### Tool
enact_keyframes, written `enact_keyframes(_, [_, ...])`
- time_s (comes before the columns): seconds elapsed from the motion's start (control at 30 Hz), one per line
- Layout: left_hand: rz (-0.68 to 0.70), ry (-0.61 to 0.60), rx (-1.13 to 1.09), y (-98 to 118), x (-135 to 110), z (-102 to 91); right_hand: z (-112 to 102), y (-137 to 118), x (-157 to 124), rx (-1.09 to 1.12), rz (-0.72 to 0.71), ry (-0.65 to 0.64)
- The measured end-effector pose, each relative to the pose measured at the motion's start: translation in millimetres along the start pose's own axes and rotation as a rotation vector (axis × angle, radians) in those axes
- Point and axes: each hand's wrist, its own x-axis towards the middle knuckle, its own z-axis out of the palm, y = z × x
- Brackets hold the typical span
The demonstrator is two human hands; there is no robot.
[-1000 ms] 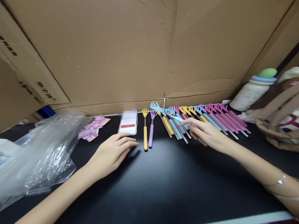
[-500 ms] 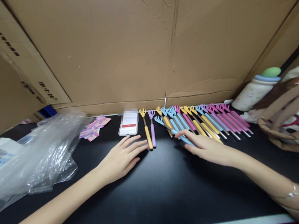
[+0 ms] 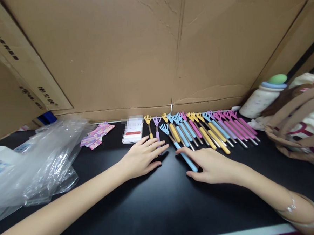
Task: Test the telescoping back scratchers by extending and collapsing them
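My right hand (image 3: 212,163) has its fingers and thumb around the handle of a light blue back scratcher (image 3: 184,154), whose claw head points away to the left. My left hand (image 3: 143,155) is flat with its fingers apart, over the lower handles of a yellow back scratcher (image 3: 148,120) and a purple back scratcher (image 3: 157,123). It partly covers both, and whether it touches them I cannot tell. Right of these lies a row of back scratchers (image 3: 213,134) in yellow, blue, pink and purple, with metal rods and claws toward the cardboard.
A phone (image 3: 133,134) lies behind my left hand, beside small pink-purple cards (image 3: 97,134). Clear plastic bags (image 3: 49,172) cover the left side of the black table (image 3: 156,208). At right stand a white bottle (image 3: 261,98) and a beige bag (image 3: 294,124). A cardboard wall (image 3: 117,56) closes the back.
My right hand has drawn the blue back scratcher nearer and left, turning it more lengthwise. My left hand has slid right, over the yellow and purple handles. The view has shifted slightly.
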Motion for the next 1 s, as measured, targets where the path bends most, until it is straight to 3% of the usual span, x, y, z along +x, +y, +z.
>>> enact_keyframes(0.3, [-0.051, 0.029, -0.081, -4.0, -2.9, 4.0, -3.4, -0.3, -1.5, 0.036, -0.031, -0.042])
enact_keyframes(0.6, [-0.076, 0.038, -0.185, -7.2, -5.8, 7.5, 7.8, 0.0, 12.6, 0.011, -0.022, 0.054])
enact_keyframes(0.73, [-0.037, 0.022, -0.227, -11.2, -8.7, 6.3, 10.7, -4.3, 19.3, -0.084, -0.038, 0.107])
enact_keyframes(1.0, [-0.047, 0.017, -0.264, -12.6, -10.5, 7.9, 18.5, -10.7, 41.8, -0.378, -0.215, 0.222])
